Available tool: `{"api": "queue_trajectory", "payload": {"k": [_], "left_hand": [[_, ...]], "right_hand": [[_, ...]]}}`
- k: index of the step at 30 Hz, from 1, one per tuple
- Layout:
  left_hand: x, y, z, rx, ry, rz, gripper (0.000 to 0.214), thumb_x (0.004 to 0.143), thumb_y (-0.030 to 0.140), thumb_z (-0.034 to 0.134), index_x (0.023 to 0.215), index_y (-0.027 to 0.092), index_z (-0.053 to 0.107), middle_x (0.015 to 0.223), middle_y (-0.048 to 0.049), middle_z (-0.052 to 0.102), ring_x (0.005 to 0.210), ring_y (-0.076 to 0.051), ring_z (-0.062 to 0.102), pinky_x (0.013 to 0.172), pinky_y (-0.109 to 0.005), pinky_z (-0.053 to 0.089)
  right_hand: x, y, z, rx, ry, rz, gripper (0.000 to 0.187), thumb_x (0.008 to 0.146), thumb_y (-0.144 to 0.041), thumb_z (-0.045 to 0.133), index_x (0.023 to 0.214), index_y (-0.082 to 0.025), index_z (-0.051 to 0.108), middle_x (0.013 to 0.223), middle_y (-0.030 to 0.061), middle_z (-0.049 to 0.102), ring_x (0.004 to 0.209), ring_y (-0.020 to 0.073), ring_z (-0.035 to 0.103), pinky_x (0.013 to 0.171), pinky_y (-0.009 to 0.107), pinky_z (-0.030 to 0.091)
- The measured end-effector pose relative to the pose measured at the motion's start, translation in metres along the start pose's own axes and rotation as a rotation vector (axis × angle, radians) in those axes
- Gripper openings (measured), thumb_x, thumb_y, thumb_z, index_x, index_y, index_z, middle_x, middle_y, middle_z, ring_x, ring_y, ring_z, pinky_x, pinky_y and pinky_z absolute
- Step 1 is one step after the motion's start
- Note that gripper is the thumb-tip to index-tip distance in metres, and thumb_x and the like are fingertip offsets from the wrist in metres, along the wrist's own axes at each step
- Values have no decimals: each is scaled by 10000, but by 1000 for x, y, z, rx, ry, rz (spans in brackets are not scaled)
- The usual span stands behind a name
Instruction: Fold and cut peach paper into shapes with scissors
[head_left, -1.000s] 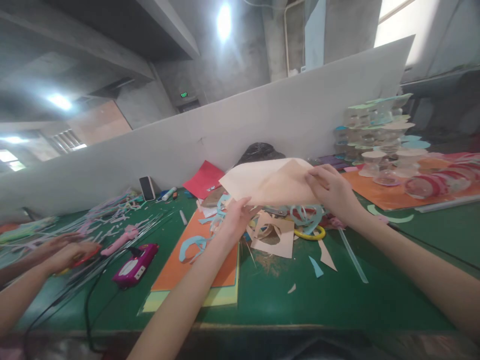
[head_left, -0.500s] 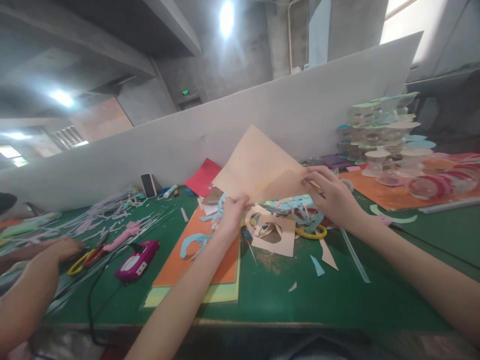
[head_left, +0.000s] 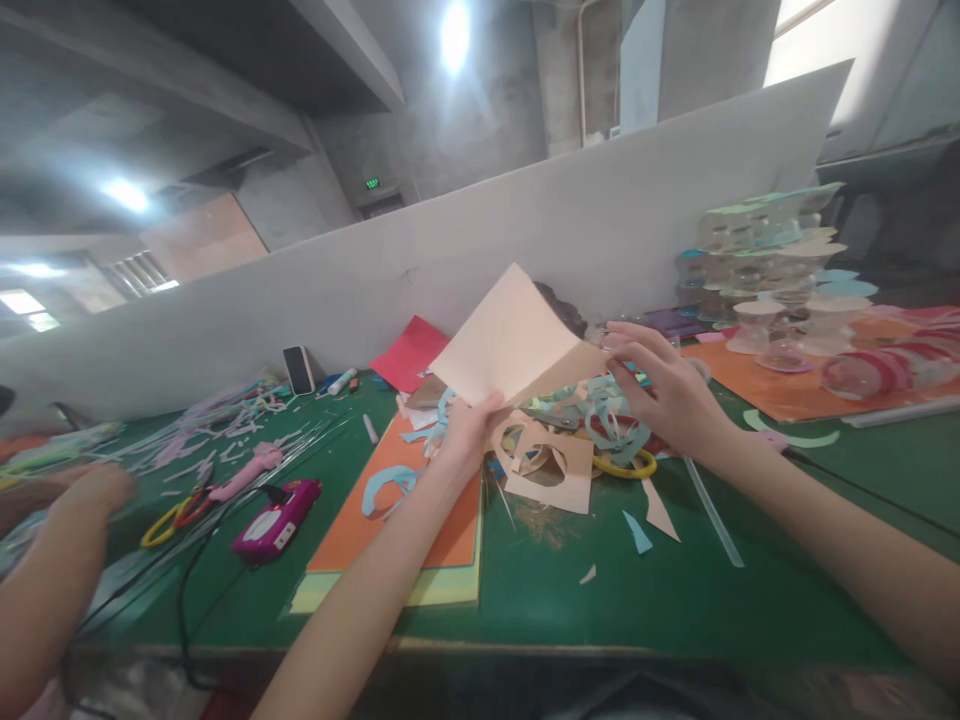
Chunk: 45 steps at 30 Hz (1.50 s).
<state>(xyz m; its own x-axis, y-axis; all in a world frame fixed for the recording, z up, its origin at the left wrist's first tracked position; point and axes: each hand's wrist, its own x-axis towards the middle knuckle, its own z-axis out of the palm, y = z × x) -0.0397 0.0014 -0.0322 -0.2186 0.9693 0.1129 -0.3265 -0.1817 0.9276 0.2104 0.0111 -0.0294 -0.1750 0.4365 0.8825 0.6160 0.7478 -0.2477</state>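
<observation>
The person's left hand (head_left: 469,435) pinches the lower edge of a peach paper sheet (head_left: 510,340), which stands tilted and bent above the green desk (head_left: 540,600). The right hand (head_left: 671,395) is spread, with its fingertips (head_left: 619,340) at the sheet's right corner; whether they grip it, I cannot tell. The hands stand well apart, the sheet between them, held up over a cut peach offcut (head_left: 544,470) and an orange card (head_left: 397,510) strewn with pale blue paper strips (head_left: 382,490). Far right, clear plastic cups (head_left: 765,270) stand stacked with coloured paper rounds between them; their insides are hard to make out. At far left, a co-worker's hand (head_left: 94,490) rests near yellow-handled scissors (head_left: 176,522).
</observation>
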Motion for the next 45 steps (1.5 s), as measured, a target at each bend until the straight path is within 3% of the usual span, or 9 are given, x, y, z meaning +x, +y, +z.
{"api": "queue_trajectory", "payload": {"k": [7,12,16,20,28,34,37,40,45], "left_hand": [[4,-2,-5,-20,-40,10,194,584,150,807,770,132,752,889,-96,788,819,-223,731,841,-347,573],[7,-2,-9,97,-32,75,118,617,230,769,672,136,724,751,-46,749,697,-161,685,692,-253,533],[9,-1,-9,124,27,116,107,626,217,744,713,156,728,747,-4,725,690,-137,660,664,-229,503],[11,0,-7,101,26,128,81,602,207,747,635,159,691,654,17,678,613,-115,617,620,-222,482],[3,7,4,-7,-45,134,81,580,205,756,652,183,728,734,-14,743,716,-172,692,729,-276,540],[-4,15,8,-7,-75,160,134,588,203,709,706,156,754,778,-46,754,810,-204,707,801,-299,528],[-4,16,6,-3,-89,173,121,597,202,701,699,153,746,764,-46,744,815,-201,703,799,-293,524],[-2,15,5,-6,-83,160,94,610,212,715,679,151,727,761,-42,737,804,-193,701,785,-288,528],[-1,16,4,-125,-32,127,180,648,266,742,803,177,716,917,-35,760,940,-212,701,816,-308,544]], "right_hand": [[4,-2,-5,64,-4,-146,115,970,-231,479,926,-238,584,1179,116,660,1098,260,641,899,431,531],[5,4,0,115,-23,-57,146,980,-259,443,882,-237,549,1089,103,663,1091,268,612,943,466,483],[3,13,4,89,-61,44,172,973,-316,452,836,-238,523,1195,112,629,1162,288,567,1003,510,436],[0,24,11,122,-105,160,212,978,-369,437,840,-232,521,1338,130,559,1280,294,507,1065,532,391],[5,34,17,232,-125,303,224,951,-401,450,833,-235,544,1247,126,658,1161,291,611,996,513,464],[1,41,22,114,38,256,248,925,-440,496,816,-226,559,1337,149,577,1282,328,503,1048,553,395],[0,38,18,150,-55,315,284,949,-468,460,850,-231,583,1126,110,669,1079,284,619,884,443,502],[1,32,13,162,-146,386,310,956,-491,454,883,-233,610,799,39,669,738,217,621,667,337,490],[1,21,7,155,-115,411,342,951,-522,467,922,-237,654,759,16,666,643,186,563,606,300,438]]}}
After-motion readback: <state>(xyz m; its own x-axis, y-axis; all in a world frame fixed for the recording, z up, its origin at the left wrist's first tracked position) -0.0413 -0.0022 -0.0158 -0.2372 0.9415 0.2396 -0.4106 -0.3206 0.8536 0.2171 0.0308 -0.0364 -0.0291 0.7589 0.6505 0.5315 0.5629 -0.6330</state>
